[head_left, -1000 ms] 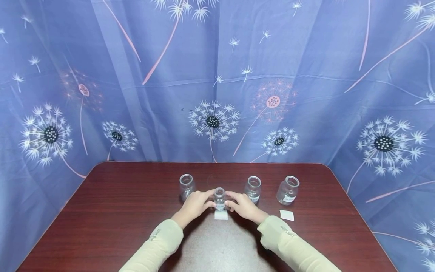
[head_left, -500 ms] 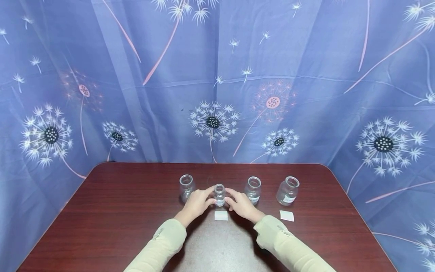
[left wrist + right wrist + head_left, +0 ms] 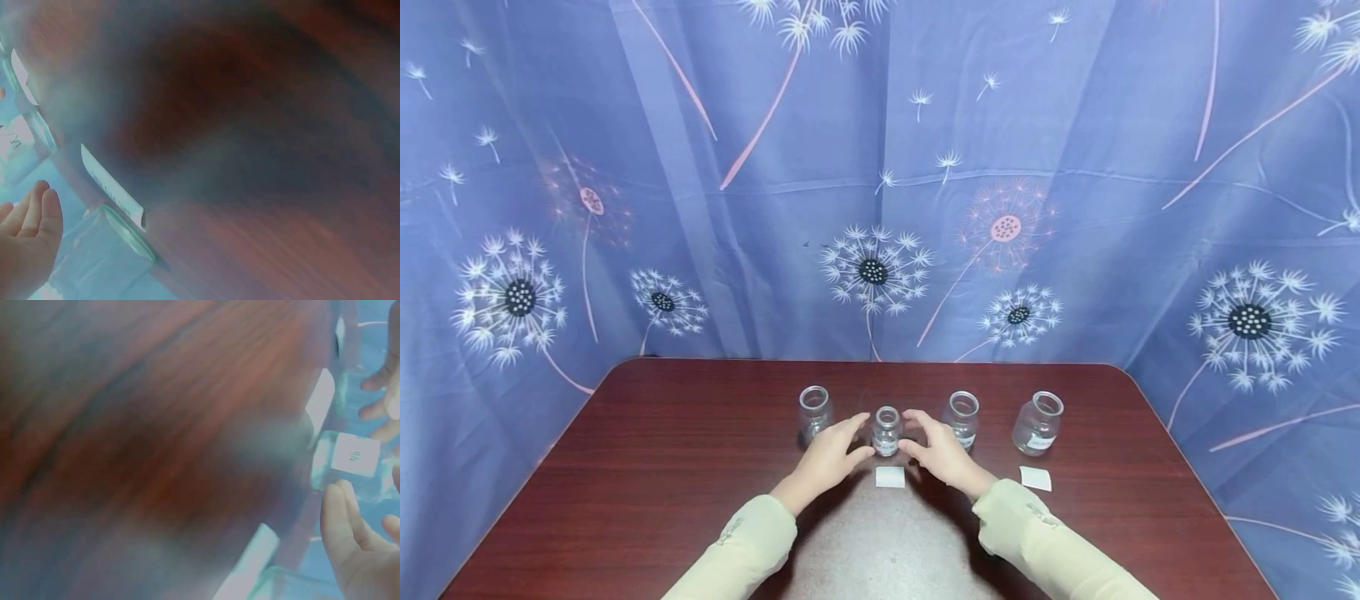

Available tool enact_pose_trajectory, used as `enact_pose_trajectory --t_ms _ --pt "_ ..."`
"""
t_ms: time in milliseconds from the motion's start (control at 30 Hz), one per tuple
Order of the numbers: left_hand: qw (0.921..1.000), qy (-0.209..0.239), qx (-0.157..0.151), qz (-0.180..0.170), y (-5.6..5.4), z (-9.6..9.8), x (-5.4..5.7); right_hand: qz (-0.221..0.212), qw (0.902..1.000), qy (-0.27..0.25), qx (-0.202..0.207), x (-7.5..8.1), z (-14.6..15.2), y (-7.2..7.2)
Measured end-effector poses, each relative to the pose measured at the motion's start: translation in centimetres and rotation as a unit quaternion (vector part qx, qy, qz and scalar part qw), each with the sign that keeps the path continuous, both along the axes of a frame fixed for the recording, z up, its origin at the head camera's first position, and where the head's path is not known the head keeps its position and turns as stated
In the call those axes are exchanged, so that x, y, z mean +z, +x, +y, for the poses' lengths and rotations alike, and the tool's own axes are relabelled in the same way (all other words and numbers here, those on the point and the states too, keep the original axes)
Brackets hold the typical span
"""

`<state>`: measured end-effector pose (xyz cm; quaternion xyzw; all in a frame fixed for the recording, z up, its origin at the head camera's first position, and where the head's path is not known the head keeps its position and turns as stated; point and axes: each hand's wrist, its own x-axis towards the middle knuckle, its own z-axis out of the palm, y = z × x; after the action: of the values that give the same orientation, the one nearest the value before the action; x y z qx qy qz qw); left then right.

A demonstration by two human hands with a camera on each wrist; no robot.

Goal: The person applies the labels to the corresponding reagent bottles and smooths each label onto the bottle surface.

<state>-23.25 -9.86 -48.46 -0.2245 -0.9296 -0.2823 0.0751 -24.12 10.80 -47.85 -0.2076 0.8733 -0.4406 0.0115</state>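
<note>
A small clear glass jar [image 3: 887, 433] with a white label stands upright on the table, just behind a white card [image 3: 890, 477]. To its left is my left hand [image 3: 826, 457], fingers spread and a small gap from the glass. My right hand [image 3: 946, 457] curves around the other side, its fingertips very near the jar; contact cannot be told for certain. Neither hand holds anything. The right wrist view shows the printed label of the small jar [image 3: 355, 455] beside the straight right fingers [image 3: 337, 519].
Larger glass jars stand around: one [image 3: 815, 404] behind my left hand, one [image 3: 962, 408] behind my right, another [image 3: 1037, 425] farther right with a card [image 3: 1036, 478] before it. The left wrist view reveals another card [image 3: 112, 187]. A blue dandelion curtain [image 3: 760, 250] hangs beyond the table [image 3: 685, 417].
The small jar slid back from its card between my two hands, then stopped. Since then my hands have parted slightly outward and let it go.
</note>
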Motion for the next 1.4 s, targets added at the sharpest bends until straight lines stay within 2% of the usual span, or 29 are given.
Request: enact_pose_trajectory --t_ms 133,300,433,533,633,767,867,967,1067,1233,1300,1400 --pt "1.0 -0.005 0.001 -0.006 0.7 -0.8 0.3 -0.001 0.9993 -0.036 -0.012 1.1 0.0 0.5" --pt "0.9999 -0.013 0.003 -0.004 1.3 -2.1 0.5 0.074 0.9945 -0.073 -0.019 2.4 -0.8 0.9" --pt "1.0 -0.003 0.001 -0.007 1.5 -3.3 0.7 0.138 0.9867 -0.086 0.0 2.8 -1.8 0.9" --pt "1.0 -0.001 0.003 -0.005 1.6 -4.3 0.8 0.146 0.985 -0.088 0.03 2.9 -2.5 1.1" --pt "0.9999 0.0 0.009 -0.012 1.6 -5.3 1.1 0.114 0.9886 -0.08 0.057 4.1 -3.5 2.0" --pt "0.999 0.001 0.019 -0.04 1.6 -6.7 1.1 0.075 0.9909 -0.062 0.093 4.1 -4.8 2.3" --pt "0.9975 0.001 0.026 -0.066 1.6 -7.6 0.7 0.061 0.9902 -0.043 0.119 2.6 -5.5 1.7" --pt "0.9951 0.005 0.031 -0.094 1.6 -8.3 0.4 0.024 0.9904 -0.034 0.132 1.8 -6.4 1.5" --pt "0.993 0.0 0.033 -0.113 1.5 -8.6 0.1 -0.017 0.991 -0.033 0.128 1.1 -7.3 1.3" --pt "0.9921 -0.022 0.037 -0.118 1.4 -8.7 -0.4 -0.081 0.9904 -0.03 0.108 0.1 -8.7 1.0" --pt "0.9915 -0.028 0.043 -0.12 1.5 -8.6 -0.5 -0.1 0.9894 -0.024 0.103 -0.1 -9.1 0.9" --pt "0.991 -0.04 0.051 -0.117 1.7 -8.4 -0.7 -0.104 0.9896 -0.001 0.1 -0.3 -9.6 0.9"
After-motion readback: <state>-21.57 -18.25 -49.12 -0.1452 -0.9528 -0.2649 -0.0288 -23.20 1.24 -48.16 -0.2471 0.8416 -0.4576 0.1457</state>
